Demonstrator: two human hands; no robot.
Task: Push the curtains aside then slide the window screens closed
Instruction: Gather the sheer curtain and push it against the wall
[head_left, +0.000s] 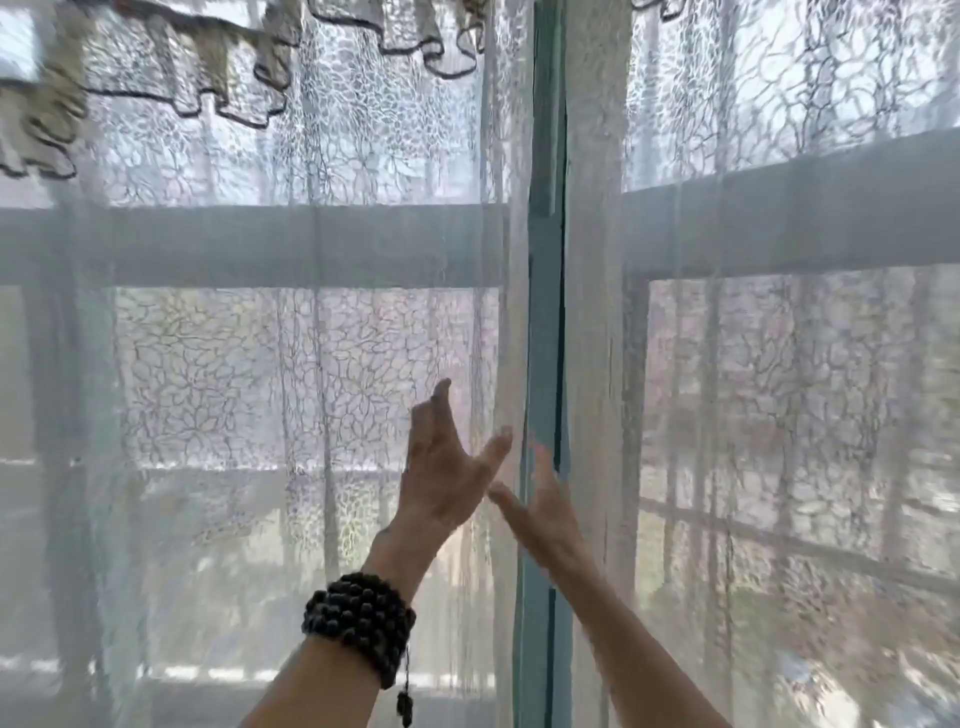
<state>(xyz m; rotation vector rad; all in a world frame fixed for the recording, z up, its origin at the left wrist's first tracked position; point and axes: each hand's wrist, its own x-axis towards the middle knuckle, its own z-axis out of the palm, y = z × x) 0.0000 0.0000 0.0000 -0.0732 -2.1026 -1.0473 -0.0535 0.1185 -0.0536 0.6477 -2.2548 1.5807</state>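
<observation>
Head view faces a window (311, 244) veiled by two sheer lace curtains, the left curtain (322, 338) and right curtain (779, 364), parted by a narrow gap showing a blue-grey frame post (545, 312). Everything outside is blurred; no screen can be made out. The left hand (441, 467), beaded bracelet (361, 623) on its wrist, and right hand (545, 509) reach to the inner edges, fingers spread, gripping nothing.

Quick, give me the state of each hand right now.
Left hand: open, fingers spread, holding nothing, at the left curtain edge.
Right hand: open, blurred, holding nothing, at the gap between the curtains.
</observation>
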